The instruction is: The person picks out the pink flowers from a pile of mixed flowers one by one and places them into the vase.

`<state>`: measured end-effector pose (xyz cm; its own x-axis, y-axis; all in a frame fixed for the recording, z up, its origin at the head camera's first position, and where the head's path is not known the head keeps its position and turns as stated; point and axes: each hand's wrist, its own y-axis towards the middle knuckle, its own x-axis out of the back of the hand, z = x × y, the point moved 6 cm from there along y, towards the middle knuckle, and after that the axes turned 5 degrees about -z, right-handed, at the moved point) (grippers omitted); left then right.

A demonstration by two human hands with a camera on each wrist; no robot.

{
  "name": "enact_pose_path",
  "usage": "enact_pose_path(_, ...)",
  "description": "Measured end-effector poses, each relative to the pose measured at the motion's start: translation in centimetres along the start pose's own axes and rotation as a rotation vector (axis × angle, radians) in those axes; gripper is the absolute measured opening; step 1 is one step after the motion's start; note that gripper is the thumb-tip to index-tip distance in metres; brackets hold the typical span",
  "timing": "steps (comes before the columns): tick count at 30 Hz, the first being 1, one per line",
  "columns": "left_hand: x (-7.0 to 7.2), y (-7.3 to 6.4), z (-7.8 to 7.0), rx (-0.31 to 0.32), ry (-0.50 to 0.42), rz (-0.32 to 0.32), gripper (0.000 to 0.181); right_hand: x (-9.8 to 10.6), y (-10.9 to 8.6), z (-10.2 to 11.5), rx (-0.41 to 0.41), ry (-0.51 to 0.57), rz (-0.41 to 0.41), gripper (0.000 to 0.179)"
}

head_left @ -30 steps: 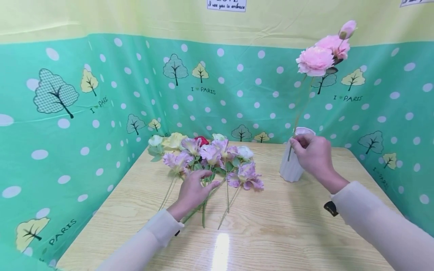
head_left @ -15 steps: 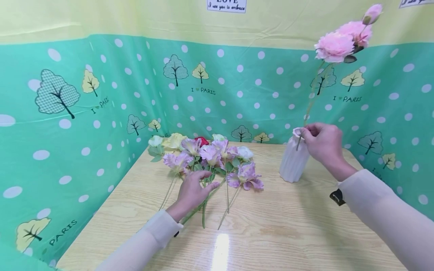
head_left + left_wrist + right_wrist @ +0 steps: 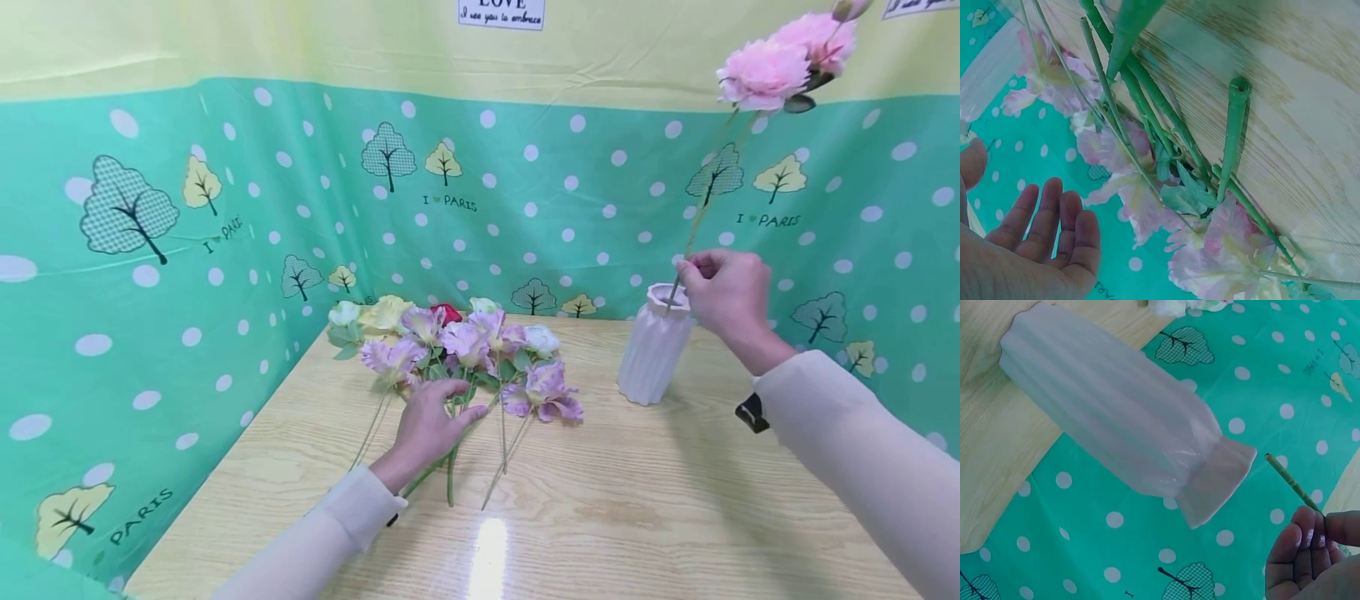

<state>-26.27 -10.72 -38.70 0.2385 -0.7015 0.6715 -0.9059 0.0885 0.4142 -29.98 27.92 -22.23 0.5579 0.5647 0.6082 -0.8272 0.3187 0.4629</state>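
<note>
My right hand [image 3: 729,296] pinches the thin stem of a pink peony [image 3: 763,75] between thumb and fingertips. The blooms and a bud stand high above the hand. In the right wrist view the cut stem end [image 3: 1277,464] lies just off the mouth of the white fluted vase [image 3: 1116,406], apart from its rim. The vase [image 3: 654,358] stands upright on the table. My left hand [image 3: 429,429] hovers with spread fingers over the stems of the purple flowers [image 3: 467,342]. In the left wrist view its fingers [image 3: 1041,231] hold nothing, beside the green stems [image 3: 1160,112].
A pile of flowers lies at the table's back left, among them a yellow bloom [image 3: 386,312], a red rose [image 3: 446,312] and a white bloom [image 3: 542,338]. A green dotted curtain [image 3: 450,233] surrounds the wooden table [image 3: 585,517] at the back and sides.
My right hand has moved up and to the right with the peony, bringing the stem's lower end from in front of the vase up to its mouth. The left hand has stayed put.
</note>
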Motion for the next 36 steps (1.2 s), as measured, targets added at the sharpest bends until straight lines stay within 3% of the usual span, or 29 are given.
enact_pose_path(15, 0.1, -0.1, 0.0, -0.027, 0.027, -0.017, 0.046, 0.2, 1.3, -0.4, -0.043, -0.007, 0.002, 0.035)
enact_pose_path(36, -0.5, 0.1, 0.2, -0.036, 0.030, -0.031, 0.046, -3.0, 0.8, -3.5, -0.110, 0.009, 0.057, 0.029)
